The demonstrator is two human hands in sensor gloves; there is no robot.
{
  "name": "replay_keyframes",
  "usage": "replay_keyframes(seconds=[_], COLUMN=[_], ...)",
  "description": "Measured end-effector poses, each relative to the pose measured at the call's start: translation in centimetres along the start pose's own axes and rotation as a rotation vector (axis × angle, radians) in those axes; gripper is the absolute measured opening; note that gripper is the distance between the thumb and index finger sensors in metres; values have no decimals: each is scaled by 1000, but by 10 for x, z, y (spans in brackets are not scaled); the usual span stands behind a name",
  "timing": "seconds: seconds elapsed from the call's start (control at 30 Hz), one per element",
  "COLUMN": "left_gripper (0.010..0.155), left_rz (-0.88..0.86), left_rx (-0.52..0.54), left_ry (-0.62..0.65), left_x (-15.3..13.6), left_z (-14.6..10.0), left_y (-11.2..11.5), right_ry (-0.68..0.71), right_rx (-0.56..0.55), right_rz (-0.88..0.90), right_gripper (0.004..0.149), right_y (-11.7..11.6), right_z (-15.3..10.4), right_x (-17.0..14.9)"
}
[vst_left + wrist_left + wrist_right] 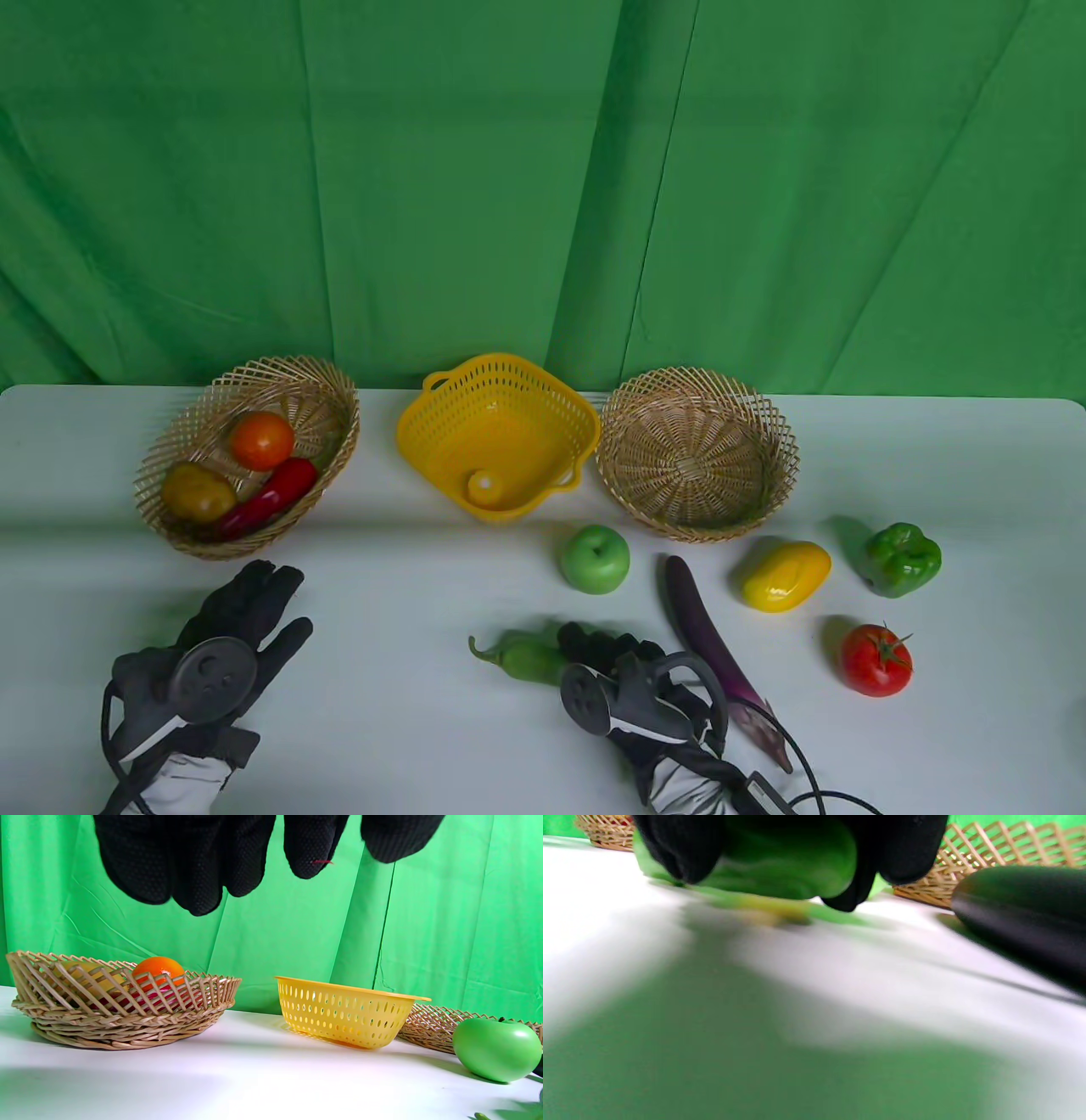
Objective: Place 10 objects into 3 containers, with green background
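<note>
My right hand [607,649] grips a long green vegetable [519,658] just above the table; the right wrist view shows my fingers [683,844] wrapped around it [785,866]. My left hand [246,611] is open and empty, in front of the left wicker basket [335,395], which holds an orange tomato [262,440], a potato [198,491] and a red pepper [267,497]. The yellow plastic basket [543,403] holds a small white ball [484,489]. The right wicker basket [764,497] has nothing in it.
On the table lie a green apple [595,558], a purple eggplant [713,649], a yellow mango [786,576], a green bell pepper [903,559] and a red tomato [876,660]. A cable [827,794] trails from my right wrist. Green cloth hangs behind.
</note>
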State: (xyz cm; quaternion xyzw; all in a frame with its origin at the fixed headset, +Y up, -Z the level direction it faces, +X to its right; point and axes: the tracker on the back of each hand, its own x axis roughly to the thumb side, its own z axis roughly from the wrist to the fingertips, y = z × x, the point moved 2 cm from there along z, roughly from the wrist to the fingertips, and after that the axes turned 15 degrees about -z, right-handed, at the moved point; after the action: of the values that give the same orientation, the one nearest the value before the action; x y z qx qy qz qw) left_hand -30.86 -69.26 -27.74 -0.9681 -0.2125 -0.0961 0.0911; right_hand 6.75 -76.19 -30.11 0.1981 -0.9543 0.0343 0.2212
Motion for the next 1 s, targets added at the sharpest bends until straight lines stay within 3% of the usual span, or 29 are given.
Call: replay_keyframes(seconds=[0.53,0.77,1.0], left_gripper=[64,64,64], left_rz=[-8,-9,-8], left_rx=[14,13,9], left_ry=[-2,-3,-6], left_x=[-1,-2,-2], left_z=[0,0,0], left_y=[-2,-3,-3], right_ry=[-6,-80,-242], right_rx=[-53,-118,-169], right_rz=[156,231,297], right_gripper=[68,68,67], right_y=[57,85,102], right_z=[13,26,56], right_x=[-21,-36,-45])
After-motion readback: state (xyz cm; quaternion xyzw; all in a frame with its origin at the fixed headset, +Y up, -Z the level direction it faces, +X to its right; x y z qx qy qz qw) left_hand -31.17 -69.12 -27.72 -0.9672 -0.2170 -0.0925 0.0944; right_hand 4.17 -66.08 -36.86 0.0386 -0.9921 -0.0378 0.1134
